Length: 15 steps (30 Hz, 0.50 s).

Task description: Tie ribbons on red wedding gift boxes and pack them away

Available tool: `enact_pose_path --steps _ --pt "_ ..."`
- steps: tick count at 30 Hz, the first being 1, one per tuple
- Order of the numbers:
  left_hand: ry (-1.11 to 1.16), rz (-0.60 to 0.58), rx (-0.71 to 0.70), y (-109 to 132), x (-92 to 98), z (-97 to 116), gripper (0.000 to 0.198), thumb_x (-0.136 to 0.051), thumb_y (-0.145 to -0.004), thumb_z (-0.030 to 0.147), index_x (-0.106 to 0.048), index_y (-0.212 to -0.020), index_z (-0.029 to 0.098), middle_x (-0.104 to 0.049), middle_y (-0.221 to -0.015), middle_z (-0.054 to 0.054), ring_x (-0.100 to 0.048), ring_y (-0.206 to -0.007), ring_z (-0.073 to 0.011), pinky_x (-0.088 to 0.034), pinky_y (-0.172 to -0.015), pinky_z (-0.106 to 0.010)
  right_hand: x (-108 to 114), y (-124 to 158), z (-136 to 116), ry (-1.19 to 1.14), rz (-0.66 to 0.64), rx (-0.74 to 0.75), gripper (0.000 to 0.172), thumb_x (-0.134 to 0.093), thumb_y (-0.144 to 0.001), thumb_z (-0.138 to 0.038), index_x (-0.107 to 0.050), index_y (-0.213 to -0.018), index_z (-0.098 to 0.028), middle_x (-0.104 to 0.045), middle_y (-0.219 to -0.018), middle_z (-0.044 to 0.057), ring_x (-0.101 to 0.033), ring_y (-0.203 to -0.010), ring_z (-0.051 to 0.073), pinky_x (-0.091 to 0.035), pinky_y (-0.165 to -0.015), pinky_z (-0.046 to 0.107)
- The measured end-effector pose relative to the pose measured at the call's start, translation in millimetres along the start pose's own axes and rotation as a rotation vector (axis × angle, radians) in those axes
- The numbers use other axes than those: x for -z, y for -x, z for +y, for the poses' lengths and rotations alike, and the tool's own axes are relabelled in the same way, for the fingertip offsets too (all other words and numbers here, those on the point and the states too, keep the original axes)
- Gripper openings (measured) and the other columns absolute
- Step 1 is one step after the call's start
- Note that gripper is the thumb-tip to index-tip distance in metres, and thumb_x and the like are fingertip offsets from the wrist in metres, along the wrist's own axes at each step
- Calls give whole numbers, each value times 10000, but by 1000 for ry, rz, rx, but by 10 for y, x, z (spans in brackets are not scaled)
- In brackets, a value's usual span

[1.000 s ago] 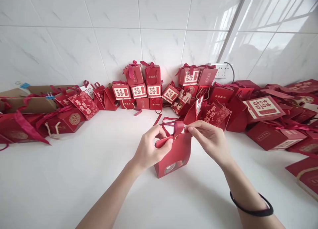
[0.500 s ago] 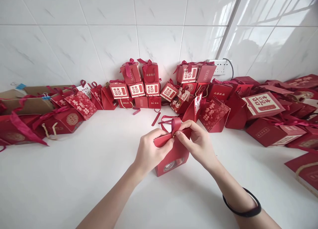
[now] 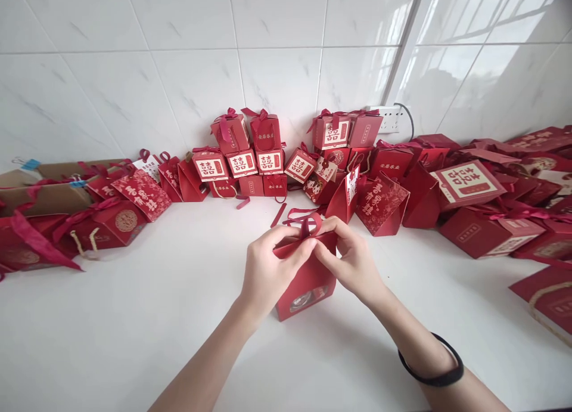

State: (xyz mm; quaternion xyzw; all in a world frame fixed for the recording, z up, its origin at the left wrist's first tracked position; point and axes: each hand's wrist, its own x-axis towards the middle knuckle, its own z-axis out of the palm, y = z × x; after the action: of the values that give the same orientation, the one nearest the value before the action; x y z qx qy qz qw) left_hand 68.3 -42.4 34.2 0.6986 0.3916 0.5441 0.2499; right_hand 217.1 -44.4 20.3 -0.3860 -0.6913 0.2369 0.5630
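Observation:
A red gift box (image 3: 307, 281) with an oval clear window low on its front stands upright on the white table. At its top edge, a dark red ribbon (image 3: 311, 224) rises in a loop, and more ribbon trails behind. My left hand (image 3: 272, 263) pinches the box's upper left edge, thumb in front and fingers behind. On the other side my right hand (image 3: 351, 257) grips the top near the ribbon, its thumb close to the left thumb. The thumbs cover the spot where the ribbon meets the box.
Stacked red gift boxes (image 3: 243, 164) stand along the tiled wall. Larger piles lie right (image 3: 469, 185) and left (image 3: 111, 221). Near the right edge lies a red bag (image 3: 547, 299) with a rope handle. A power strip (image 3: 388, 120) sits behind. Ribbon scraps (image 3: 278, 215) lie beyond my hands.
My left thumb has moved up and right onto the base of the ribbon loop. The loop sits lower and leans differently. Both hands still hold the box's top; the view has shifted slightly.

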Motion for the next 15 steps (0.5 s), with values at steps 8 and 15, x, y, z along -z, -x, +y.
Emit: enact_pose_path --steps 8,15 --pt "-76 122 -121 67 -76 -105 164 -573 -856 268 -631 -731 180 -656 -671 26 -597 -599 -94 -484 -586 -184 -56 -6 -25 34 43 18 37 -562 -827 -182 -558 -815 -216 -576 -794 -6 -550 -748 137 -443 -685 272" --pt "-163 132 -108 80 -61 -106 178 -553 -870 295 -631 -756 183 -642 -639 28 -562 -540 -84 -457 -529 -177 -48 4 -48 26 25 -25 34 -547 -826 -185 -557 -824 -218 -595 -806 9 -563 -746 152 -454 -663 287"
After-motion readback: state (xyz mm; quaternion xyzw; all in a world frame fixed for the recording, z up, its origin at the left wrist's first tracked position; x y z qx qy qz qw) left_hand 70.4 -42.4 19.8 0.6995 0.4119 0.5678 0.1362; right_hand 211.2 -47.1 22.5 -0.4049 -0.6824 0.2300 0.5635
